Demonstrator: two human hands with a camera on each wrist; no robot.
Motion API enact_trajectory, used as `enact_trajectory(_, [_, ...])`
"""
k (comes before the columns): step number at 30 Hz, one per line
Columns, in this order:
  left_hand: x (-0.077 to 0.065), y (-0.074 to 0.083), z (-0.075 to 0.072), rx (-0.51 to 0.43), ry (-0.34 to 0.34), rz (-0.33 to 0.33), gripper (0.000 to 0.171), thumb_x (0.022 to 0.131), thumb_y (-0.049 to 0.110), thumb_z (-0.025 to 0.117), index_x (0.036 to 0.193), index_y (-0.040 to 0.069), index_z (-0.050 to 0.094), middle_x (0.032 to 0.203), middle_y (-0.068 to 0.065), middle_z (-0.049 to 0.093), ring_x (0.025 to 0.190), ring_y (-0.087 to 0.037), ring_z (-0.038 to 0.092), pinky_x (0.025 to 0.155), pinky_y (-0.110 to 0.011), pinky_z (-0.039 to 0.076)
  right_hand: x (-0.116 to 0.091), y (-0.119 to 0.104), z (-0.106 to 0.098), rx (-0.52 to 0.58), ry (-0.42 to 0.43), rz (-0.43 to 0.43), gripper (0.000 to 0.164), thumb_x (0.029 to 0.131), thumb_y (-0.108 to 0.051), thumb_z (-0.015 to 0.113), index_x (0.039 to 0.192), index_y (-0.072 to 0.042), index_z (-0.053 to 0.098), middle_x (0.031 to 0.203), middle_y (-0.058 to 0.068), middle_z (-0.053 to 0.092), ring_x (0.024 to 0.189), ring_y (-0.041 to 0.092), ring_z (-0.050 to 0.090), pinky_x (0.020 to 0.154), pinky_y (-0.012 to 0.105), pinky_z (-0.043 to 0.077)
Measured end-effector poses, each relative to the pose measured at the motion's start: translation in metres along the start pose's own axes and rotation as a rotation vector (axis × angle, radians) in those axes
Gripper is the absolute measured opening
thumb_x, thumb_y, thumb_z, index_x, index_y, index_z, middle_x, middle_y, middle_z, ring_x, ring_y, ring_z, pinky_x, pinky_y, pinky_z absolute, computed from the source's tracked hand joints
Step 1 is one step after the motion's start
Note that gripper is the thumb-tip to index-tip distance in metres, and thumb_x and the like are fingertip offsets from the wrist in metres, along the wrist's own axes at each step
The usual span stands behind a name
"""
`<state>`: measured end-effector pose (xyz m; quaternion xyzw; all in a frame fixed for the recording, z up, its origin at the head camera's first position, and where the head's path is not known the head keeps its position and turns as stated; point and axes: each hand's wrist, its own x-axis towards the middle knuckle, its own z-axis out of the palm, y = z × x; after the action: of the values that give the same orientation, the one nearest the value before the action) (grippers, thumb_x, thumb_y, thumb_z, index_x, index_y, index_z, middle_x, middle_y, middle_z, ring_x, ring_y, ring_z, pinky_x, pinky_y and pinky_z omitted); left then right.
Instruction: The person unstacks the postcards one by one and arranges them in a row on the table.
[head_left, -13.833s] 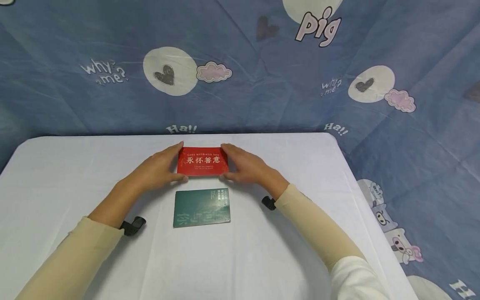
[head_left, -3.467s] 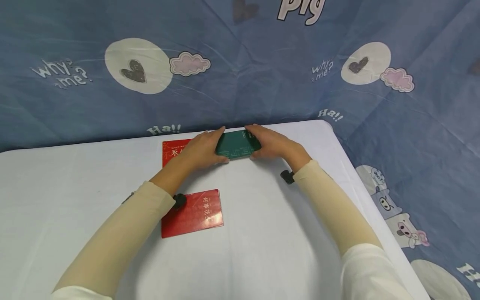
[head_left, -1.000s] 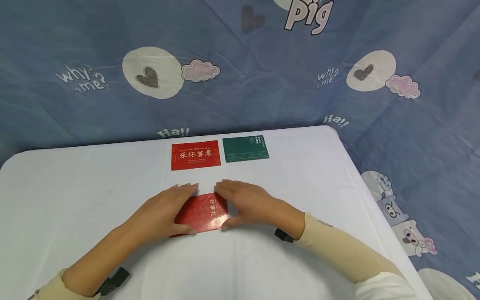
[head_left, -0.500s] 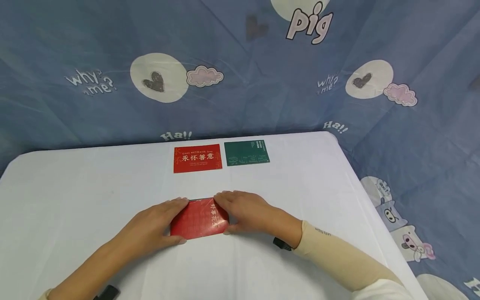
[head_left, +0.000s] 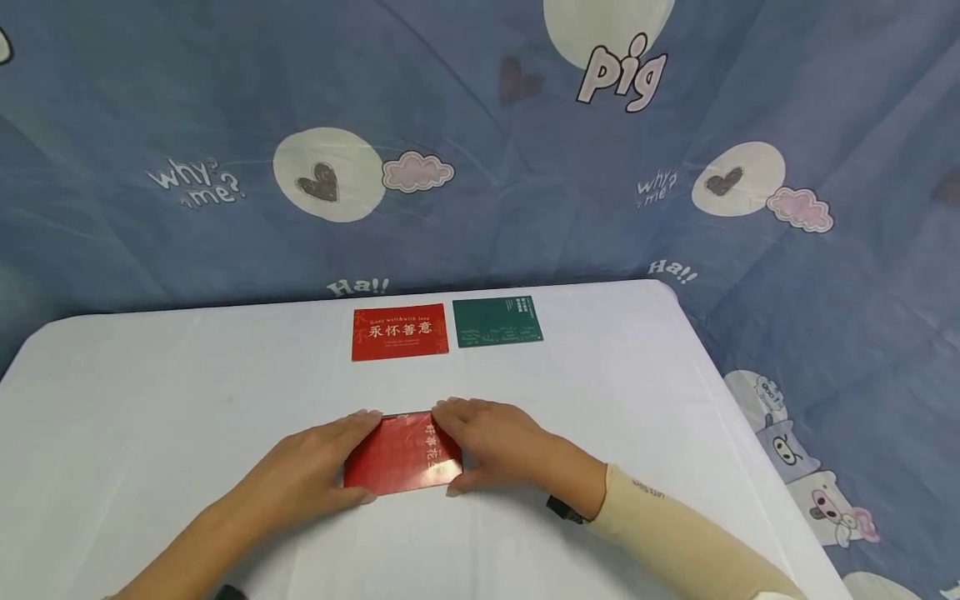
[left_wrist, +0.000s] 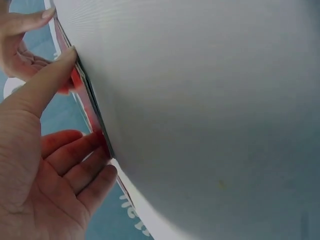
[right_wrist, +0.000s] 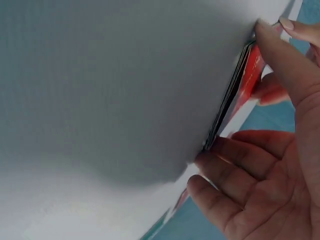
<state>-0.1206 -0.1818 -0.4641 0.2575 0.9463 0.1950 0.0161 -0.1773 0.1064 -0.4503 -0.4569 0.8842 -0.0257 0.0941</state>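
The red-topped card stack point(head_left: 401, 457), lower centre of the frame, is pinched at its 2 ends by the left hand point(head_left: 303, 468) and right hand point(head_left: 497, 442), thumbs and fingers parted across it. Squaring or securing is judged in hand; next, even 2-sided pressure seems called for, layers kept together.

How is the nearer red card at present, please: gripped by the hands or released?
Gripped: in the head view, the left hand and right hand hold the nearer red card by opposite sides, thumbs at its near corners.
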Motion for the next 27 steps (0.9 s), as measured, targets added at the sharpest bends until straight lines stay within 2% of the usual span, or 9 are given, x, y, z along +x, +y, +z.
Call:
enact_trajectory(5, [-0.002, -0.003, -0.004, -0.023, -0.030, -0.020, 0.089, 0.074, 0.041, 0.094, 0.147, 0.005, 0.058, 0.141, -0.011, 0.065, 0.125, -0.033, 0.065, 0.094, -0.051, 0.059, 0.002, -0.004, -0.001, -0.098, 0.006, -0.037, 0.087, 0.088, -0.055, 0.080, 0.152, -0.004, 0.052, 0.149, 0.009, 0.059, 0.139, 0.022, 0.055, 0.114, 0.033, 0.044])
enact_trajectory(8, [0.000, -0.005, -0.006, -0.039, -0.038, -0.022, 0.089, 0.075, 0.043, 0.093, 0.148, 0.007, 0.058, 0.142, -0.010, 0.065, 0.125, -0.032, 0.065, 0.093, -0.051, 0.060, 0.003, -0.003, -0.004, -0.100, -0.010, -0.026, 0.087, 0.087, -0.054, 0.080, 0.153, -0.004, 0.051, 0.149, 0.008, 0.059, 0.140, 0.022, 0.055, 0.113, 0.034, 0.046])
enact_trajectory(12, [0.002, -0.005, -0.006, -0.046, -0.041, -0.025, 0.090, 0.075, 0.045, 0.093, 0.148, 0.007, 0.058, 0.141, -0.010, 0.065, 0.125, -0.032, 0.065, 0.093, -0.051, 0.060, 0.002, 0.001, -0.008, -0.010, -0.026, 0.013, 0.088, 0.085, -0.053, 0.082, 0.155, -0.008, 0.051, 0.150, 0.006, 0.059, 0.140, 0.020, 0.054, 0.110, 0.034, 0.048])
enact_trajectory(17, [0.002, -0.004, -0.006, -0.052, -0.049, -0.042, 0.093, 0.073, 0.046, 0.095, 0.149, 0.008, 0.058, 0.142, -0.010, 0.064, 0.126, -0.032, 0.064, 0.093, -0.051, 0.060, 0.001, 0.008, -0.009, 0.114, -0.029, 0.018, 0.087, 0.085, -0.051, 0.084, 0.155, -0.011, 0.051, 0.150, 0.004, 0.059, 0.139, 0.018, 0.055, 0.106, 0.035, 0.052])
enact_trajectory(27, [0.003, -0.003, -0.006, -0.091, -0.089, -0.080, 0.093, 0.075, 0.049, 0.092, 0.151, 0.010, 0.056, 0.146, -0.011, 0.061, 0.130, -0.034, 0.061, 0.096, -0.054, 0.058, 0.001, 0.012, -0.010, 0.189, -0.045, 0.025, 0.086, 0.085, -0.048, 0.085, 0.155, -0.012, 0.051, 0.151, 0.003, 0.058, 0.138, 0.017, 0.055, 0.105, 0.036, 0.053])
